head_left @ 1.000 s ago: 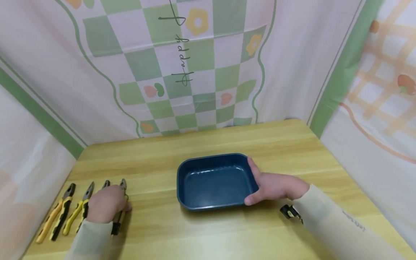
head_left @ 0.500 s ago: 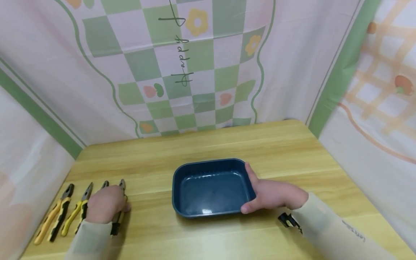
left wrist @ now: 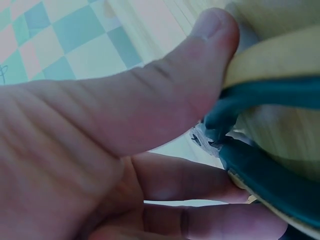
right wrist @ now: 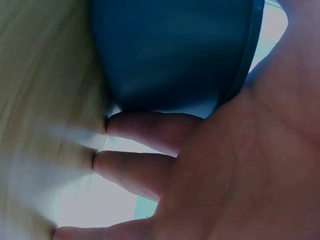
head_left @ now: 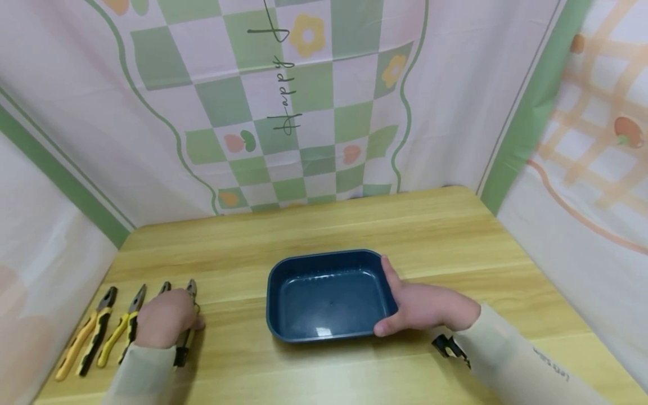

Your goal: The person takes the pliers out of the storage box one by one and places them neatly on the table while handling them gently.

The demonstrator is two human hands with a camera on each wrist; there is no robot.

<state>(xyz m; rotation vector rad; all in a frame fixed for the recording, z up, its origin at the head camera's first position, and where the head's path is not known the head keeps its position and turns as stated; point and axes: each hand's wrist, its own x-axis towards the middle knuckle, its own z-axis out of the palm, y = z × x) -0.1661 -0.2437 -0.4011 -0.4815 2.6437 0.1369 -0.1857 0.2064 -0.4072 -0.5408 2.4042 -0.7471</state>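
Note:
At the table's left, my left hand (head_left: 164, 319) grips the rightmost pliers (head_left: 191, 287), thumb on their right side. In the left wrist view, the thumb (left wrist: 210, 35) presses one handle of these pliers (left wrist: 275, 92) and the fingers touch the other; the handles stand apart. The hand partly hides another pair of pliers (head_left: 165, 288) beside them. My right hand (head_left: 422, 305) spans the right end of a dark blue rectangular tray (head_left: 329, 304), thumb at its near corner. In the right wrist view, straight fingers (right wrist: 135, 172) reach the tabletop beside the tray wall (right wrist: 170, 55).
Two more pliers lie farther left: orange-and-black pliers (head_left: 91, 334) and yellow-and-black pliers (head_left: 118, 326). Patterned cloth (head_left: 304, 112) stands behind the wooden table (head_left: 243, 242) and at both sides. A black wrist mount (head_left: 448, 346) hangs under the right sleeve.
The tray has slid slightly toward me and to the left, with my right hand against it. My left hand stays at the pliers.

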